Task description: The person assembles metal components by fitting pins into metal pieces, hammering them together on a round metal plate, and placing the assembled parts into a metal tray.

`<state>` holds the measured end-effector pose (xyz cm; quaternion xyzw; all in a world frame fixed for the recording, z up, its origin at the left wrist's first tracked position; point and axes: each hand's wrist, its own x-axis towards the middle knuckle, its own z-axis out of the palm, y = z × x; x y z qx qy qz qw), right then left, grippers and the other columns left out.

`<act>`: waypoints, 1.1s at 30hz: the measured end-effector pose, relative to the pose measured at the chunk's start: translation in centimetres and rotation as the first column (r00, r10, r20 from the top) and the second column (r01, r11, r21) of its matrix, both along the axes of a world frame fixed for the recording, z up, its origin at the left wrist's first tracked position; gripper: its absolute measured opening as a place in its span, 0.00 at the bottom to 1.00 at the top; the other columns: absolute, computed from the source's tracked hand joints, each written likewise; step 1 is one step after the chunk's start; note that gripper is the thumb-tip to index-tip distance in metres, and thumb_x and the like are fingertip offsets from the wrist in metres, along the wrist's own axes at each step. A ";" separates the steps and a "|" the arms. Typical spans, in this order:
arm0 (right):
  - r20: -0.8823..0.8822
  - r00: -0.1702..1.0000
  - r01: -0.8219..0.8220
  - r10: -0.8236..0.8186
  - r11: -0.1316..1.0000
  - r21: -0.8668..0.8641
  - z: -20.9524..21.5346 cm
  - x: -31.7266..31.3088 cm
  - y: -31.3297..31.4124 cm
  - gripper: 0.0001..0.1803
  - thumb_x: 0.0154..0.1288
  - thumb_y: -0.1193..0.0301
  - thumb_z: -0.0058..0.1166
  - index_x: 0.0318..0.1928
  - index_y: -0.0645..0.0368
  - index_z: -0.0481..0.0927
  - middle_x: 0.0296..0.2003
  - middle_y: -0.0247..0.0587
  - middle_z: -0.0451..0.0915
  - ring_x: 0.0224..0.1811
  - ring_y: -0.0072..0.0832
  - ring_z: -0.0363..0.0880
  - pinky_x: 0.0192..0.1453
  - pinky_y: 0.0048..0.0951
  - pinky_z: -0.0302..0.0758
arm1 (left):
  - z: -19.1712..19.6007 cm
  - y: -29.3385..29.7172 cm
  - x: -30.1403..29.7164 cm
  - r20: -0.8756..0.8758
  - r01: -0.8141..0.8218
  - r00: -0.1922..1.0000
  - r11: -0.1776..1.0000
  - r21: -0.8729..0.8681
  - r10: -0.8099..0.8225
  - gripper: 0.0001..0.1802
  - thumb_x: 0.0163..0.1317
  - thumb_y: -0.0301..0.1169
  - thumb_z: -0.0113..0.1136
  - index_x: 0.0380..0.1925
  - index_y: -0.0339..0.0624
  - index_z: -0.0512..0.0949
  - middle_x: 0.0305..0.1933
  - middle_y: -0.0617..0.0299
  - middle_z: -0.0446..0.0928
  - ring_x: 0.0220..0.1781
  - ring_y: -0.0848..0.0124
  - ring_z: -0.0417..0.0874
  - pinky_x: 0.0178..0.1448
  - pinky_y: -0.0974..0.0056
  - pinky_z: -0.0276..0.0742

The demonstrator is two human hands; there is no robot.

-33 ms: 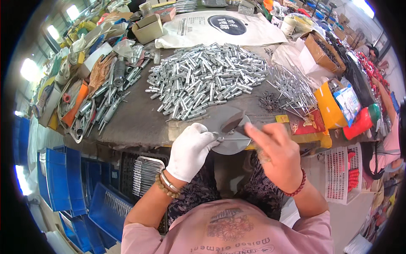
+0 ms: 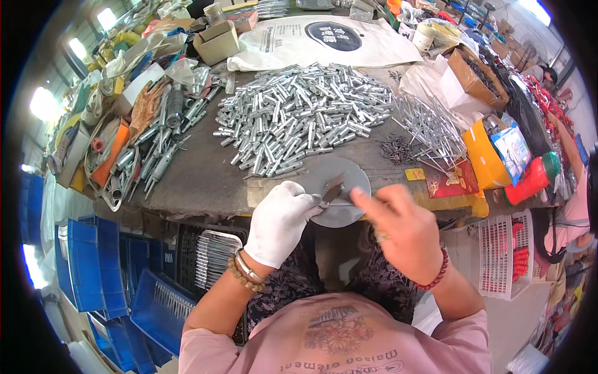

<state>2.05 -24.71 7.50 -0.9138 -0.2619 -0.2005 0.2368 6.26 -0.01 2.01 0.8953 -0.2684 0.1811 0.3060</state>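
Observation:
My left hand [image 2: 288, 219], in a white glove, is closed on a thin metal rod [image 2: 339, 204]. The rod lies over a grey round plate [image 2: 355, 181] at the table's near edge. My right hand [image 2: 408, 230] is bare and smeared by motion, its fingers wrapped around a tool with a dark head, which looks like a hammer [image 2: 334, 187]. The tool's head is tilted over the plate, close to the left fingertips. Most of the handle is hidden by my right hand. Beyond the plate lies a big heap of short silvery metal tubes [image 2: 305, 112].
To the right are thin metal rods [image 2: 433, 134], small dark pieces [image 2: 397, 149] and a yellow packet [image 2: 486, 156]. Tools and a brown glove [image 2: 148, 103] crowd the left. Blue bins [image 2: 93, 262] stand below left, a white basket [image 2: 496, 258] below right.
My right hand has shifted slightly, and the dark tool head has swung a little left and down toward my left fingertips. My left hand stays in place.

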 end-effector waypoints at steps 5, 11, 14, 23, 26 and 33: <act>-0.001 1.000 -0.003 0.003 0.999 -0.053 0.0 0.1 -0.3 0.33 0.57 0.81 0.60 0.66 0.50 0.85 0.40 0.39 0.75 0.33 0.36 0.82 0.37 0.36 0.79 | 0.0 0.0 0.0 -0.018 0.009 1.000 0.999 -0.038 -0.010 0.10 0.57 0.31 0.76 0.39 0.46 0.87 0.38 0.59 0.79 0.42 0.57 0.83 0.46 0.55 0.80; -0.015 1.000 -0.026 0.026 1.000 0.005 -0.6 -0.5 0.5 0.36 0.54 0.83 0.62 0.67 0.51 0.84 0.41 0.38 0.75 0.34 0.36 0.82 0.39 0.37 0.80 | -0.2 0.2 0.0 -0.027 0.022 0.999 0.999 -0.032 -0.023 0.10 0.56 0.29 0.77 0.39 0.46 0.88 0.38 0.59 0.79 0.42 0.57 0.84 0.45 0.55 0.81; -0.005 1.000 -0.025 0.025 0.998 -0.053 0.0 -0.4 0.4 0.36 0.53 0.84 0.62 0.66 0.52 0.85 0.42 0.38 0.77 0.36 0.35 0.83 0.38 0.36 0.81 | -0.1 0.2 0.1 -0.031 0.021 0.999 0.999 -0.031 -0.021 0.10 0.56 0.29 0.77 0.39 0.46 0.88 0.38 0.59 0.79 0.41 0.57 0.84 0.45 0.55 0.81; -0.179 0.984 0.062 -0.007 0.951 0.304 -0.9 2.3 -0.6 0.33 0.58 0.88 0.59 0.63 0.51 0.84 0.44 0.44 0.78 0.37 0.44 0.83 0.42 0.42 0.80 | 0.6 0.3 0.5 -0.017 0.074 0.997 0.996 -0.058 -0.075 0.16 0.59 0.29 0.74 0.49 0.51 0.89 0.36 0.59 0.80 0.40 0.57 0.84 0.44 0.56 0.81; -0.188 0.982 0.054 -0.021 0.984 0.169 -1.8 3.8 -2.1 0.30 0.57 0.84 0.61 0.62 0.53 0.84 0.45 0.44 0.78 0.47 0.45 0.82 0.49 0.44 0.80 | 0.8 0.7 0.7 -0.016 0.105 0.994 0.993 0.049 -0.104 0.22 0.58 0.27 0.75 0.54 0.54 0.89 0.36 0.60 0.80 0.40 0.58 0.84 0.43 0.57 0.81; 0.007 1.000 -0.019 0.019 1.000 -0.016 -2.3 2.4 -0.7 0.12 0.56 0.79 0.65 0.41 0.56 0.82 0.41 0.41 0.75 0.46 0.43 0.78 0.48 0.42 0.78 | 0.2 1.1 1.0 0.077 0.143 0.985 0.979 0.142 -0.155 0.25 0.55 0.27 0.75 0.55 0.58 0.90 0.34 0.63 0.80 0.38 0.60 0.83 0.41 0.57 0.81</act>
